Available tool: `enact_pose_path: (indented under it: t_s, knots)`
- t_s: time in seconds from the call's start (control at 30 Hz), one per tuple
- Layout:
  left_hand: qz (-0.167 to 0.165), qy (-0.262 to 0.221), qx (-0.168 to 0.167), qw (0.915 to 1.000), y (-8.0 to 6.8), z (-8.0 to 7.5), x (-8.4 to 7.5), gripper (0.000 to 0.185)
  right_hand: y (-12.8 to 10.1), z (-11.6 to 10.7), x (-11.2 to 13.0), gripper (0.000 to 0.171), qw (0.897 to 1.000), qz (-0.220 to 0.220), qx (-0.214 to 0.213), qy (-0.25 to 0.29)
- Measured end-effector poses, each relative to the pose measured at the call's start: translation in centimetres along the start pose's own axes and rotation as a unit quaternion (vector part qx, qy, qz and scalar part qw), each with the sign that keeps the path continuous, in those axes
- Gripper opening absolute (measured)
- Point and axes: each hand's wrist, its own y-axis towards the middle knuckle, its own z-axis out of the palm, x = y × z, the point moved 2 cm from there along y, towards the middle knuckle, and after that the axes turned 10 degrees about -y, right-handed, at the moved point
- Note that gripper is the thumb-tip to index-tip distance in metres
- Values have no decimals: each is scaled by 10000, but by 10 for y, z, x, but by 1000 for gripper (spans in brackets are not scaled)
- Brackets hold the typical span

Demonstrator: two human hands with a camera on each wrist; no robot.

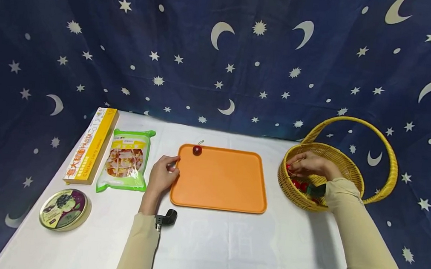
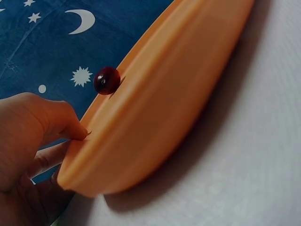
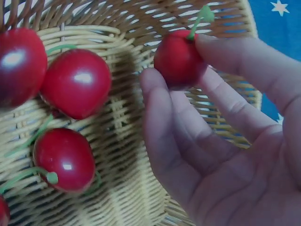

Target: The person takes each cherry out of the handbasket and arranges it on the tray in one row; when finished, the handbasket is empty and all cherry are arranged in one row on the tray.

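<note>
- Pinched between thumb and fingers of the right hand point(image 1: 310, 165), I see a glossy red round cherry with a green stem point(image 3: 179, 59), lifted off the weave but within the basket.
- Left hand point(image 1: 161, 176) grips the left rim of a flat orange rectangular tray point(image 1: 221, 180), thumb on top.
- On that tray, by its far left corner, I find a dark red round cherry point(image 1: 197, 150), its stem reaching past the rim.
- Around the right hand stands a yellow woven wicker basket point(image 1: 285, 188), whose wall separates the held fruit from the tray; its arched handle point(image 1: 391, 167) rises to the right.
- Beside the held fruit, more shiny red cherries point(image 3: 77, 84) lie in the basket; from the head view the dark wrist device point(image 1: 316, 190) partly covers them.
- Left of the left hand I have a green-edged plastic food bag point(image 1: 125, 161), just beside it a long yellow-and-white pasta box point(image 1: 91, 145), and nearer me a round purple-and-green-lidded tin point(image 1: 63, 209), well apart from the tray.
- White cloth point(image 1: 228, 246) lies under everything; dark blue fabric with moons and stars point(image 1: 244, 68) hangs behind.
</note>
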Motion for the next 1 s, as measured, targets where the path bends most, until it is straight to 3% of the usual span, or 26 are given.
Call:
enact_pose_path:
  t_s: [0.3,0.5,0.73,1.0]
  knots:
    - [-7,45,-4,10000,1,-3,-3,43,-23,-2,22,45,9986,-496,-134,140]
    - [-19,5,-10,10000,-1,0,-1,42,-31,1,30,43,9964,-739,-228,355]
    - [13,-1,8,10000,0,1,2,42,-19,11,57,35,9963,-804,-269,149]
    - [-10,-62,-47,10000,-1,0,2,43,18,42,94,39,9951,-956,-223,125]
